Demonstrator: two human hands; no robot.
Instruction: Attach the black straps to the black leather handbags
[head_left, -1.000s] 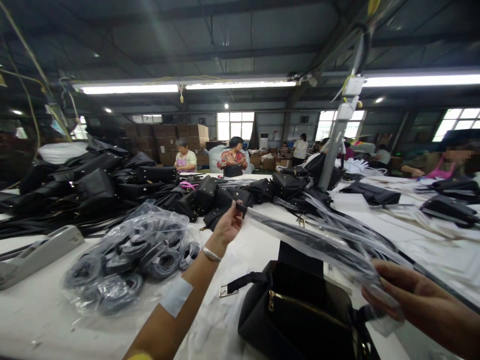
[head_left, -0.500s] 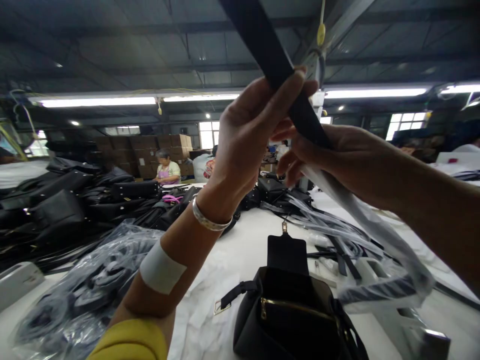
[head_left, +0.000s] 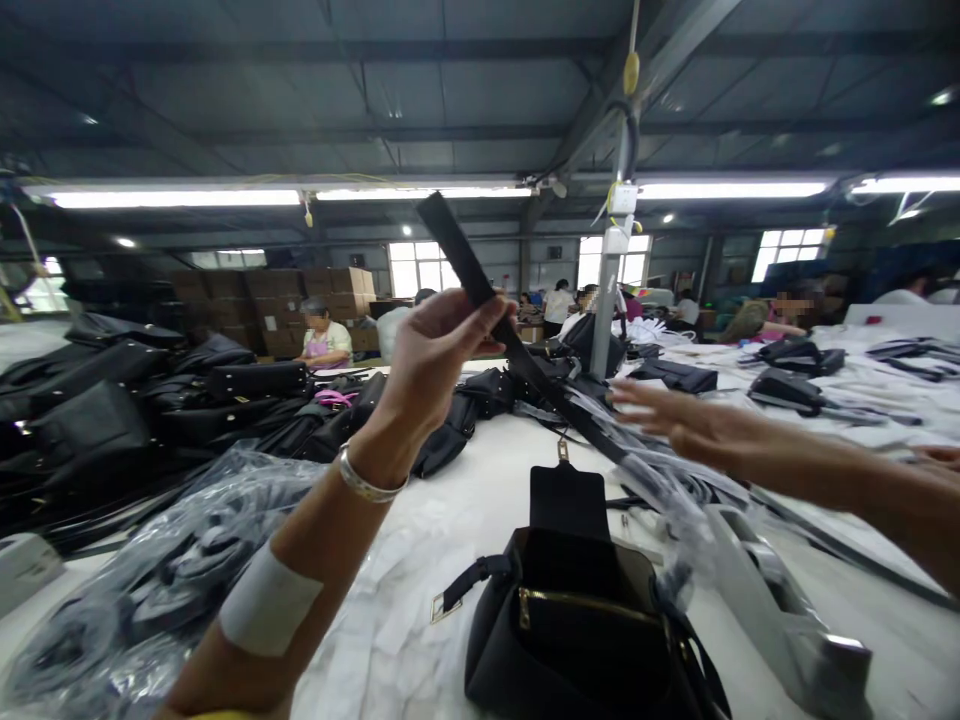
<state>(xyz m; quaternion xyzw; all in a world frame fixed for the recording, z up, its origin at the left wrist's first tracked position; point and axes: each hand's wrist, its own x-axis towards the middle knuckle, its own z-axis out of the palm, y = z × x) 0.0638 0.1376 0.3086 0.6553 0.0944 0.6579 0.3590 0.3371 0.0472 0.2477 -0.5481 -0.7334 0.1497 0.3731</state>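
Observation:
My left hand point(head_left: 431, 355) is raised over the table and pinches a long black strap point(head_left: 480, 280) that slants up to the left and down to the right. The strap's lower end runs into a clear plastic sleeve point(head_left: 660, 480) that hangs toward the table. My right hand point(head_left: 675, 420) is stretched out flat with its fingers apart, just past the sleeve and holding nothing. Below both hands stands an open black handbag point(head_left: 585, 620) with a gold zip and a flap folded back.
A clear bag of coiled black straps point(head_left: 172, 570) lies at the left. Black bags are heaped at the far left point(head_left: 112, 400) and middle. A grey tool point(head_left: 780, 610) lies at the right on the white table point(head_left: 465, 500). A metal post point(head_left: 607, 290) rises behind. Other people work at the back.
Both hands came down from close to the camera. My right hand let go of the strap and sleeve and now reaches out open to the right. The strap has slid further out of the sleeve.

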